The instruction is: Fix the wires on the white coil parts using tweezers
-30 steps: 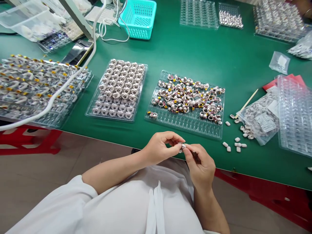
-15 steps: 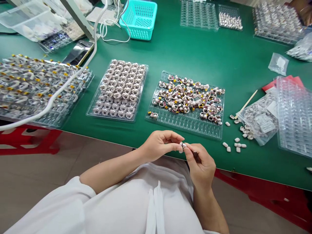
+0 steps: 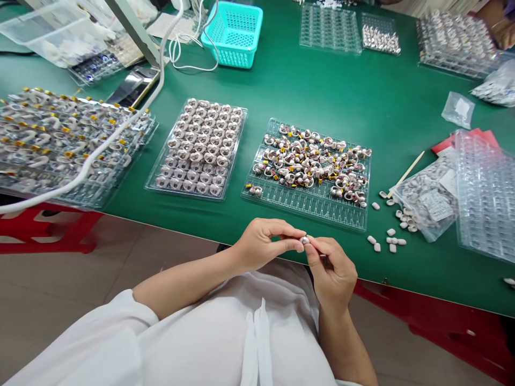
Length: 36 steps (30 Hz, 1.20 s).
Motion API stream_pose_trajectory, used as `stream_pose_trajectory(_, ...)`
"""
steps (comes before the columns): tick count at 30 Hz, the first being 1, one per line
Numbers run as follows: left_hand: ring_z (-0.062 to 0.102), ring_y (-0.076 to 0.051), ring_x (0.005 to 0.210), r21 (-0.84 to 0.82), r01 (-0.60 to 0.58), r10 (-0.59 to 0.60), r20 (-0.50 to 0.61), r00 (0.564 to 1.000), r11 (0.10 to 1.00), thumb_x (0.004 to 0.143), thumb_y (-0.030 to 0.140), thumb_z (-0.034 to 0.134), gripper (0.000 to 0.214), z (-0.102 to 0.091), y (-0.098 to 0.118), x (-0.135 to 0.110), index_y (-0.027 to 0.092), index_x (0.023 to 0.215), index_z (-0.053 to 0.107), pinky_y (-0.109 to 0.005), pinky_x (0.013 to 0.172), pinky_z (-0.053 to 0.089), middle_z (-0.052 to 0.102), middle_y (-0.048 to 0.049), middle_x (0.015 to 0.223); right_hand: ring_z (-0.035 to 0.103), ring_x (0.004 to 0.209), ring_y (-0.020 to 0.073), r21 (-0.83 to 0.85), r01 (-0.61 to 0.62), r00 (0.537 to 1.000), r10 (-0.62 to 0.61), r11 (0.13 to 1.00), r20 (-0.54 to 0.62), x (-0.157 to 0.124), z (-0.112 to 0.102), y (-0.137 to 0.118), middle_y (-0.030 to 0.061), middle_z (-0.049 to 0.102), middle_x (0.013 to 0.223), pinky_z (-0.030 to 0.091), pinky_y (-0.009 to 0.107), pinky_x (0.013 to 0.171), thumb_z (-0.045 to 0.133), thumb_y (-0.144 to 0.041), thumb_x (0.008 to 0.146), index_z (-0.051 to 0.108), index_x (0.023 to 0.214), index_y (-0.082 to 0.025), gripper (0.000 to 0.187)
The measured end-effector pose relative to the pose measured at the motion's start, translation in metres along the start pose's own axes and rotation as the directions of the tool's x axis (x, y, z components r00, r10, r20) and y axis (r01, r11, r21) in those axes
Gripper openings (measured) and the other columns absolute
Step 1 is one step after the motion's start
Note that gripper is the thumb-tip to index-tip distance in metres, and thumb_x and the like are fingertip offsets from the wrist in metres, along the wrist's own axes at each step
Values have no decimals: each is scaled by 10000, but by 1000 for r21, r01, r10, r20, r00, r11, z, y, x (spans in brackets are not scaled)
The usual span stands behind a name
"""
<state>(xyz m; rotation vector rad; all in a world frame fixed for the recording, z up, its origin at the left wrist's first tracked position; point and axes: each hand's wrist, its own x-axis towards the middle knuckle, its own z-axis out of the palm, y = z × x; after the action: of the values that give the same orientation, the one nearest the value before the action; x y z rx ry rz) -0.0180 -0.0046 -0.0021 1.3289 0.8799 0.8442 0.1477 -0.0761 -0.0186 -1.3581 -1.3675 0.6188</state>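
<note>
Silvery, a small round metal part [image 3: 304, 240] sits pinched between the fingertips of left hand [image 3: 261, 244] and right hand [image 3: 332, 271], just before a clear plastic tray [image 3: 306, 206] heaped with loose pieces — much seemingly left. Left of it a neatly filled clear tray [image 3: 185, 195] lies on green bench matting [image 3: 322, 86], turquoise mesh basket [image 3: 233, 32] behind.

Green table [image 3: 322, 91]: teal basket [image 3: 233, 33] at the far edge, three part-filled trays [image 3: 306, 206] along the near side, empty trays [image 3: 486, 198] stacked right, with a bag [image 3: 430, 195], stick [image 3: 407, 171] and loose white caps [image 3: 389, 232] between.
</note>
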Motion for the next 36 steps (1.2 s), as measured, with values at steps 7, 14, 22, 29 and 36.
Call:
stream_pose_trajectory(7,717,-177,749,17,15,-15,25,1000,1000,821,244,754,177,0,2,-2,151,960,812,-265,693,581,793,-95,876,660,768,157,65,-125,991,122,990,50,0,-1,2,15,713,882,516,268,629,678,-162,895,746,1005,-258,162)
stream_pose_trajectory(14,684,-154,721,98,-41,42,-4,999,994,829,232,727,166,2,4,-4,123,936,794,-244,682,562,763,-87,815,657,765,163,-11,-138,990,138,990,42,0,0,0,30,705,869,530,269,635,663,-234,909,734,979,-229,100)
stream_pose_trajectory(22,687,-150,713,135,-60,63,-22,998,989,824,235,724,155,3,1,-4,132,921,787,-237,685,568,766,-80,812,639,738,151,-29,-111,994,110,993,-14,0,2,-1,21,700,850,504,259,600,671,-217,897,730,960,-237,89)
stream_pose_trajectory(29,699,-152,713,153,-71,77,-37,996,986,827,234,708,169,5,0,-3,134,936,789,-235,683,581,774,-85,832,649,735,151,-86,-66,997,63,994,-39,-1,4,0,21,697,852,516,260,601,673,-195,893,720,975,-237,103)
stream_pose_trajectory(36,695,-146,695,171,-76,91,-79,993,982,817,181,675,171,8,-1,-3,111,923,790,-224,659,578,781,-98,840,666,758,160,-100,-7,999,3,995,-44,-1,7,1,22,700,848,520,265,599,679,-158,879,710,980,-241,134)
